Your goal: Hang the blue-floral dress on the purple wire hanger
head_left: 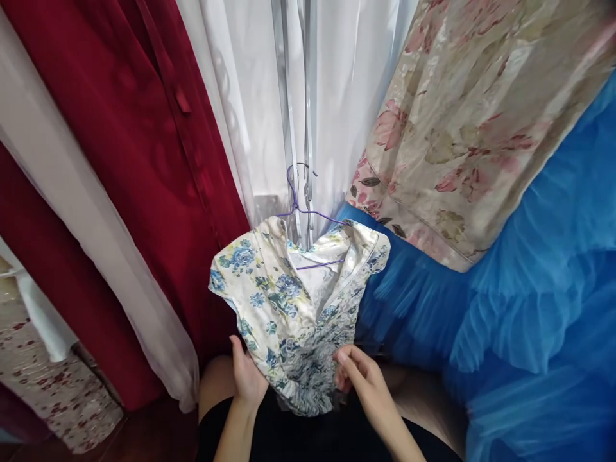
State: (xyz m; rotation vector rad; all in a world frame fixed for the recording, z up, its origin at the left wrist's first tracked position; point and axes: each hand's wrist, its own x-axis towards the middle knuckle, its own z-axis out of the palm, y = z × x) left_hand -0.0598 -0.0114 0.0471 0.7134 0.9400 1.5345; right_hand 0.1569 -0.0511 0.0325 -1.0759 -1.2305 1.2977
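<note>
A white short-sleeved blouse with blue flowers is on a thin purple wire hanger, its V-neck facing me. Dark, crinkled, patterned fabric covers its lower front. My left hand lies against the blouse's lower left side, thumb stretched up and apart; the other fingers are hidden behind the cloth. At the lower right edge, my right hand is closed, with thumb and index finger pinched at the side of the blouse. Grey straps hang down behind and around the hanger hook.
Long red cloth and white drapes hang on the left and behind. To the right are a beige skirt with pink flowers and ruffled blue tulle. My lap in black cloth is below the blouse.
</note>
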